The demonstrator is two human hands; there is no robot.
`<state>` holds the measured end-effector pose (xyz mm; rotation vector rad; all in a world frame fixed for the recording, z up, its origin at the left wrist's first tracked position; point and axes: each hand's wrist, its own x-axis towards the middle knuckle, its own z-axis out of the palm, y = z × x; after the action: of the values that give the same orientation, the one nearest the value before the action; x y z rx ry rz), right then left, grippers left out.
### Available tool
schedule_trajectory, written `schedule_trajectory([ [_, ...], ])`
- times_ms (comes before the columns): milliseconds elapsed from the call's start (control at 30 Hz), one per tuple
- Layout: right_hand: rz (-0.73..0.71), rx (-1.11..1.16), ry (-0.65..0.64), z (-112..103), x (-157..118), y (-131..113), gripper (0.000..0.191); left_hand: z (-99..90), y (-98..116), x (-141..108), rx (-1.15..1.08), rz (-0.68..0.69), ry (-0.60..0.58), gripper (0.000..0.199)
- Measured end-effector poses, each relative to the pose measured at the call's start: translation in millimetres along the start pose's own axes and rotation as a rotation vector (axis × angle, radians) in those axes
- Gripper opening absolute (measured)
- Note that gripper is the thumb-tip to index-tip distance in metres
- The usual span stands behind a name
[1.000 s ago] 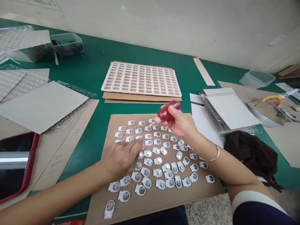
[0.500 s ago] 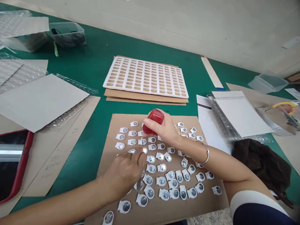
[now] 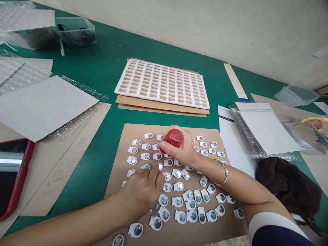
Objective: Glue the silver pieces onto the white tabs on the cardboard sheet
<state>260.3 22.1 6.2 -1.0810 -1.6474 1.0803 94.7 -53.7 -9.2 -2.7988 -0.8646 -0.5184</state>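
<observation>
My right hand [image 3: 188, 150] grips a small red bottle [image 3: 175, 137] above the upper middle of a brown cardboard sheet [image 3: 205, 230]. The bottle's lower end is hidden by my fingers. Just below it, my left hand [image 3: 143, 186] is closed round slim metal tweezers [image 3: 154, 210], whose back end sticks out under the palm and whose tip reaches one of the small parts. Rows of these white tabbed parts with round silvery discs [image 3: 180, 186] lie over the cardboard. Several are covered by my hands.
Behind the cardboard, a white slotted tray [image 3: 164, 82] rests on cardboard sheets. A red-cased phone [image 3: 15, 174] and grey card [image 3: 48, 109] lie left. To the right are plastic-sleeved cards [image 3: 269, 126] and a dark cloth [image 3: 287, 188]. A clear box [image 3: 77, 32] stands far left.
The view has shifted slightly. My right hand has moved a little down and right with the red bottle, which is more tipped toward me. My left hand stays just below, still on the tweezers.
</observation>
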Motion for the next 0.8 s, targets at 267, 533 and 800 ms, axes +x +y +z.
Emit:
schedule_trajectory([
  [267, -0.199, -0.067, -0.059, 4.2, -1.7, 7.9, 0.024, 3.1, 10.4, 2.1, 0.032, -0.009, -0.052, 0.020],
  [533, -0.207, -0.116, -0.089, 7.0, -4.5, 10.4, 0.026, 5.1, 12.0, 2.2, 0.050, -0.007, -0.055, 0.019],
  [800, -0.219, -0.141, -0.078, 7.2, -5.4, 10.5, 0.025, 7.1, 13.2, -0.2, 0.062, -0.001, -0.060, 0.020],
])
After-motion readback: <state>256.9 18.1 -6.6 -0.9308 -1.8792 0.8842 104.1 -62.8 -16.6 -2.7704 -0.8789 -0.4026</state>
